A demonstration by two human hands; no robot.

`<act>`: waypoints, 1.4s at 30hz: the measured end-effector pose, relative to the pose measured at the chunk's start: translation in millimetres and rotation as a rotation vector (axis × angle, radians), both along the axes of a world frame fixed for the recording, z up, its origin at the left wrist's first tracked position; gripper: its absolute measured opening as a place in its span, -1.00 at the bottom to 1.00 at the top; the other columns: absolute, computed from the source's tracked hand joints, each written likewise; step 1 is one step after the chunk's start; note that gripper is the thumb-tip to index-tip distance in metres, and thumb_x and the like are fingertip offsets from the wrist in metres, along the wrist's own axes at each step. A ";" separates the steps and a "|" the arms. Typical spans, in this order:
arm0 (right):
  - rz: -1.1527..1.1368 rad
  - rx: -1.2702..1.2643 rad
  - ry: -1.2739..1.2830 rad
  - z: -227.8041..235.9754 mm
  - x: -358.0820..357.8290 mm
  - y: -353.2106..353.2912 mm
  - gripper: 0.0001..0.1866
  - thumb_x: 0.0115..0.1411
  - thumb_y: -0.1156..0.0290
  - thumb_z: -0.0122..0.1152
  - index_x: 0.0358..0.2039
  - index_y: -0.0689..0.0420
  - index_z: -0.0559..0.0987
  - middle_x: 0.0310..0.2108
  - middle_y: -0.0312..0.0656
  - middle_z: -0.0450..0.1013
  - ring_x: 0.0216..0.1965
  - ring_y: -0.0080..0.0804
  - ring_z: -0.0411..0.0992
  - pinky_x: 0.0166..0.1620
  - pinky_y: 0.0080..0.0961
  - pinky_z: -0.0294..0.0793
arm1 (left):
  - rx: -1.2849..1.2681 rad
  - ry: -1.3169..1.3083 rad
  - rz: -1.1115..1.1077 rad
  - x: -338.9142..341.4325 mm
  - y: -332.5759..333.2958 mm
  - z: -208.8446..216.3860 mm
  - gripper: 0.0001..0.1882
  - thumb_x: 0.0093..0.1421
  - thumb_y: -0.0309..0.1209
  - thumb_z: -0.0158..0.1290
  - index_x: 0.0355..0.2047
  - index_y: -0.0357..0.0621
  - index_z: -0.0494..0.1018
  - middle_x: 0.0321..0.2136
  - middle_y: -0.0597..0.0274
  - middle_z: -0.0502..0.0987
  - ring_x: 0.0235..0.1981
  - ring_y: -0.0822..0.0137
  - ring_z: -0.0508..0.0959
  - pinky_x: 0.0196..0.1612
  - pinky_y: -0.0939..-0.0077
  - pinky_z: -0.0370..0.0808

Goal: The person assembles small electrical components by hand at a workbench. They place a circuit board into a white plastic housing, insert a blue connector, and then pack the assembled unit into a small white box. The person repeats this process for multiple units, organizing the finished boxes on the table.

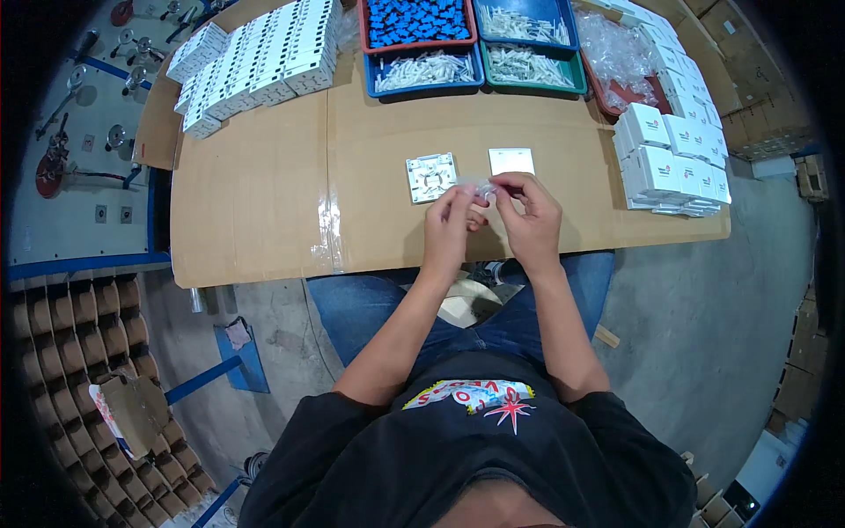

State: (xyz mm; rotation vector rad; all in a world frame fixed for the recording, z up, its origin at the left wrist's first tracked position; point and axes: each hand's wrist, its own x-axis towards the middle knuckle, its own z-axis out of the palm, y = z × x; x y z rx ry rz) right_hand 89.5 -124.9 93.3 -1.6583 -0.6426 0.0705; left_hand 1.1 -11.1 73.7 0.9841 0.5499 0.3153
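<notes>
My left hand point(451, 227) and my right hand point(530, 220) meet above the near part of the cardboard-topped table. Between their fingertips they pinch a small clear plastic packet point(485, 190); what is inside is too small to make out. Just beyond my left hand lies a square white plastic tray-like piece point(431, 178) with moulded shapes inside. A plain white square cover point(511, 161) rests flat behind my right hand, apart from the tray-like piece.
Bins hold blue parts point(415, 24) and white plastic pieces point(424, 72) at the far side. White boxes are stacked at the left point(255, 66) and right point(673, 163). Crumpled clear bags point(616, 48) fill a red bin. Cardboard point(264, 194) covers the table.
</notes>
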 end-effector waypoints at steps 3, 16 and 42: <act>0.084 0.028 -0.007 -4.1 0.6 -1.7 -0.87 0.26 0.63 0.26 -0.17 0.30 0.63 -0.22 -0.13 0.61 -0.16 -0.43 0.60 -0.04 -0.55 0.58 | -0.231 0.120 0.001 4.2 1.0 13.3 -0.78 0.38 -0.27 0.21 -0.12 -0.15 0.60 -0.23 0.33 0.64 -0.32 0.50 0.59 -0.26 0.54 0.49; 0.189 0.316 0.679 -4.3 -18.5 5.1 -0.83 0.31 0.65 0.27 -0.11 0.25 0.51 -0.33 -0.20 0.58 -0.38 -0.48 0.61 -0.28 -0.55 0.65 | -0.181 -0.215 0.200 4.3 -8.2 3.4 -0.73 0.42 -0.25 0.18 -0.05 -0.18 0.55 -0.15 0.17 0.66 -0.26 0.50 0.60 -0.27 0.59 0.49; 0.312 0.226 1.063 4.7 6.1 -13.1 -0.82 0.34 0.40 0.34 -0.14 0.23 0.70 -0.29 -0.23 0.62 -0.33 -0.46 0.62 -0.27 -0.46 0.72 | 0.146 -0.257 0.130 4.2 -13.4 10.8 -0.77 0.52 -0.23 -0.02 -0.08 -0.13 0.45 -0.01 -0.09 0.65 -0.01 0.30 0.63 0.13 0.34 0.50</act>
